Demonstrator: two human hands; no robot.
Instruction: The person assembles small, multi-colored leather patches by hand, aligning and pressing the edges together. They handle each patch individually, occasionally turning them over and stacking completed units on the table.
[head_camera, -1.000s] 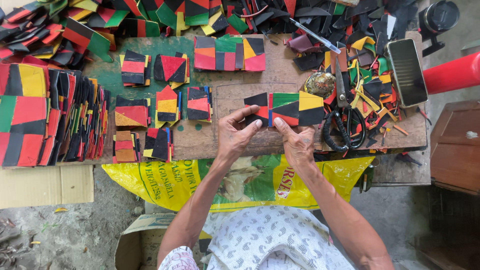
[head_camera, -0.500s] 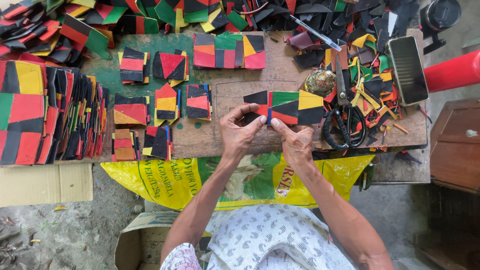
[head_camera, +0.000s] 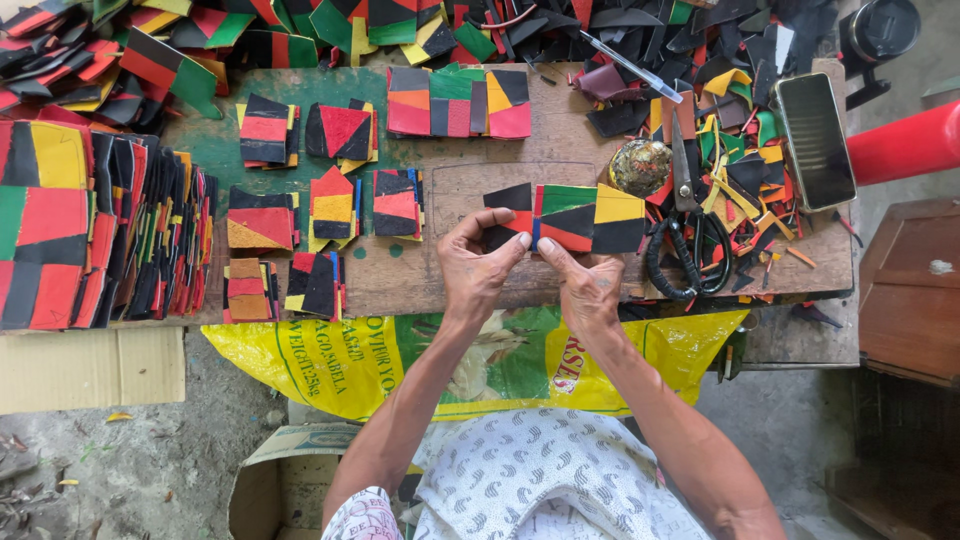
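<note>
at far left we see tall stacks of finished patchwork squares (head_camera: 55, 240) in red, black, yellow and green standing along the edge of the worn wooden table (head_camera: 420, 285), with smaller piles of squares (head_camera: 300, 225) laid in rows beside them. a yellow plastic sack (head_camera: 330, 365) hangs below the table's front edge. toward the middle, our left hand (head_camera: 478, 268) has its thumb and fingers closed on a black and red square (head_camera: 508, 215), held at the near middle of the table. just right of it, our right hand (head_camera: 585, 285) pinches the left edge of a joined strip of green, black, red and yellow patches (head_camera: 590, 217), which lies flat on the wood; square and strip meet edge to edge between our fingertips. further right sit a round shiny ball (head_camera: 640, 166), black-handled scissors (head_camera: 688, 245) and a heap of coloured offcuts (head_camera: 740, 170). a dark phone (head_camera: 815, 140) lies near the table's right end, with a red pipe (head_camera: 905, 145) beyond it.
</note>
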